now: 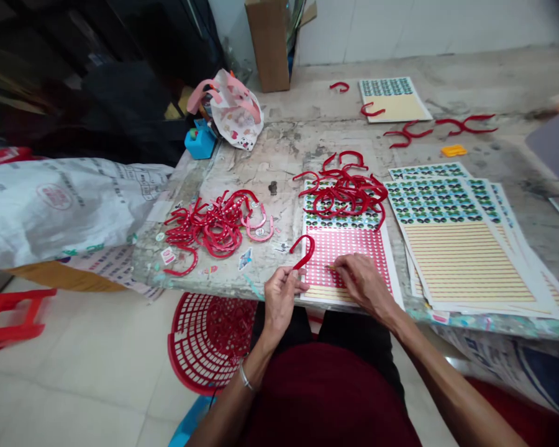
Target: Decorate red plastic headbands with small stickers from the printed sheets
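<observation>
My left hand (279, 295) is closed on the lower end of a red hook-shaped piece (311, 248), which curves up past the fingers. At the pink dotted part of a sticker sheet (321, 257), my right hand (361, 279) has its fingers pinched together. A tiny yellowish tip shows at those fingers, too small to name. Beyond, a heap of plain red curved pieces (345, 192) covers the sheet's upper part. To the left lies a pile of red curved pieces with white dots (218, 226), some with pink faces.
More sticker sheets (466, 261) are stacked at the right. A smaller sheet (395, 108), a yellow piece (453, 151) and a cardboard box (268, 46) stand or lie farther back. A patterned bag (237, 118) sits beside a blue tape dispenser (200, 143). Below the table edge is a red basket (190, 366).
</observation>
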Demonstrator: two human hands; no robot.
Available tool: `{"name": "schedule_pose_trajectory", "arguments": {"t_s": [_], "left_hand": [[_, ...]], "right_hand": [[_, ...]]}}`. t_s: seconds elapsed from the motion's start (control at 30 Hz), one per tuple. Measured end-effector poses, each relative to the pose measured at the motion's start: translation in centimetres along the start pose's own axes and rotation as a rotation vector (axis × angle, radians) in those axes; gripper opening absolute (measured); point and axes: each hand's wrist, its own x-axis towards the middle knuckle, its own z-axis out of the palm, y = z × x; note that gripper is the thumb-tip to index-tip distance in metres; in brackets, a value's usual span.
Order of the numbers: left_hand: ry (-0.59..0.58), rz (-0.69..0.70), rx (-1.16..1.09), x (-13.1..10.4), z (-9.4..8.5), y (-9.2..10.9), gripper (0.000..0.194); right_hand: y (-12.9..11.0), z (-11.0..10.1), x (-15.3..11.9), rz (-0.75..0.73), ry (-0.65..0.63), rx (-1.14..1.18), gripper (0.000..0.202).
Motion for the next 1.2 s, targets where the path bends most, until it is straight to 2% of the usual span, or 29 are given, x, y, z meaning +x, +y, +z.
{"name": "schedule_pose_trajectory", "arguments": {"t_s": [0.13, 0.3, 0.53, 0.7, 0.87, 1.07, 1.2], "left_hand": [[0.019, 0.023, 0.041, -0.8, 0.5, -1.5, 0.021], [0.013, 0.037, 0.106, -0.8, 0.5, -2.5, 0.021], [0.025, 0.032, 0.118, -0.6, 0.5, -2.5, 0.022], [0.020, 0.036, 0.137, -0.7, 0.5, -2.7, 0.022], [0.022, 0.035, 0.150, -0.6, 0.4, -2.7, 0.022], [0.011, 0.023, 0.111, -0.5, 0.4, -2.7, 0.024], [0.019, 0.026, 0.116, -0.6, 0.4, -2.6, 0.024]], "right_hand": [[-1.8, 1.4, 0.3, -0.119, -0.080, -0.034, 0.013], [-1.9, 2.4, 0.5, -0.164, -0.090, -0.111, 0.012], [-1.8, 2.6, 0.2, -0.168, -0.108, -0.137, 0.014], [-1.6, 2.9, 0.3, -0.170, -0.100, -0.075, 0.013], [-2.3, 2.9, 0.7, -0.202, -0.168, 0.013, 0.014], [-1.8, 3.2, 0.5, -0.175, -0.096, -0.049, 0.014], [-1.5, 3.3, 0.5, -0.177, -0.103, -0.074, 0.013]]}}
